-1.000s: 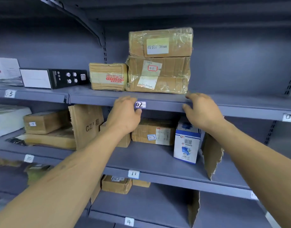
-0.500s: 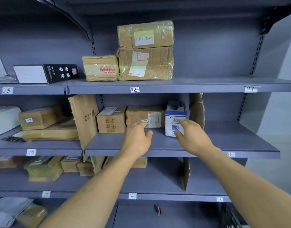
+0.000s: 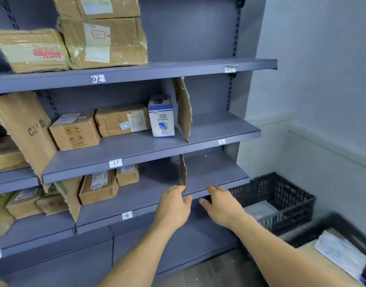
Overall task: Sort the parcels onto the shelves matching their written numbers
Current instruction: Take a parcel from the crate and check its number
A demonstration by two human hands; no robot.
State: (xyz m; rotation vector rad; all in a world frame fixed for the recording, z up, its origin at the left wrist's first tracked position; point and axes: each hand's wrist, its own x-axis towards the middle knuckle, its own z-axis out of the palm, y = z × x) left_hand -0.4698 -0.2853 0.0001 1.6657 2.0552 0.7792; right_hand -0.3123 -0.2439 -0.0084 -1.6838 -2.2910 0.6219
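Both hands reach forward holding nothing, fingers loosely spread. The left hand (image 3: 173, 206) and right hand (image 3: 223, 206) hover side by side at the front edge of shelf 14 (image 3: 149, 189). Its handwritten tag 14 (image 3: 126, 215) sits just left of the left hand. A torn cardboard divider (image 3: 182, 172) stands directly above the left hand's fingers; contact cannot be told.

Higher up are tag 11 (image 3: 115, 163), tag 12 (image 3: 221, 142), tag 02 (image 3: 97, 79) and tag 01 (image 3: 230, 68). Up and left of the hands, shelf 11 (image 3: 136, 148) carries three things:
- a brown box (image 3: 74, 133) printed with handling symbols
- a taped parcel (image 3: 122, 121) with an "11" sticker
- a white-and-blue box (image 3: 161, 117) with a barcode

Far left leans a cardboard sheet (image 3: 22, 129) printed "CZ". Right of the right hand, a black crate (image 3: 281, 195) holds more parcels (image 3: 260, 209).

Half a second ago the hands were up at shelf 11, by the taped parcel and the white-and-blue box. Now they are one shelf lower, and the crate has come into view.

Bare shelf board runs from the divider, past the right hand, to the shelf's right end.
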